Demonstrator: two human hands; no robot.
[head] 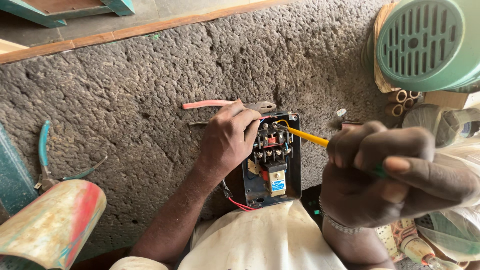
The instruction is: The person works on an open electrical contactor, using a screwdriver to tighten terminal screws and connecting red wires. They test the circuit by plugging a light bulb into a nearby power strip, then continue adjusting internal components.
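Note:
An open dark-blue electrical starter box (pixel 295 175) lies on a rough grey foam mat (pixel 150 90), with black terminals, a cream block and red wires inside. My left hand (pixel 227 140) rests on the box's upper left corner, its fingers pinching the wiring at the terminals. My right hand (pixel 390 175), close to the camera, grips a yellow-shafted screwdriver (pixel 307 136) whose tip reaches into the top of the terminal block.
Pink-handled pliers (pixel 225 105) lie just above the box. Teal-handled pliers (pixel 47 165) lie at the left edge beside a painted curved metal piece (pixel 50 220). A green motor fan cover (pixel 425 42) stands at top right, with clear plastic bags (pixel 450 150) below it.

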